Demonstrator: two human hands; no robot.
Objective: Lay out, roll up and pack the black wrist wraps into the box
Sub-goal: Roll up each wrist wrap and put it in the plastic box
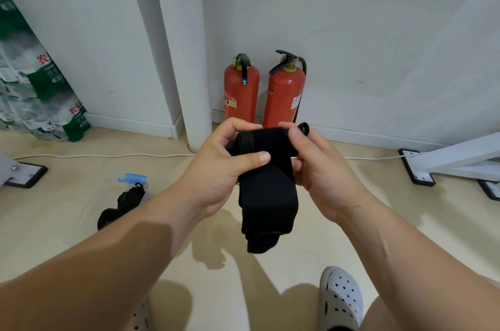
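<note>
A black wrist wrap (266, 195) hangs in the air between both hands, its upper end bunched and its loose tail drooping toward the floor. My left hand (224, 165) grips the upper part, thumb pressed across the front. My right hand (322, 165) pinches the top right edge, where a small black thumb loop (304, 128) sticks up. A second black wrist wrap (121, 206) lies crumpled on the floor at the left, partly hidden by my left forearm. No box is in view.
Two red fire extinguishers (240, 92) stand against the white wall behind the hands. A blue-topped clear bag (132, 178) lies by the floor wrap. Packs of bottled water (35, 87) lean at the left. White frame feet (422, 176) sit at the right. A white clog (341, 301) is below.
</note>
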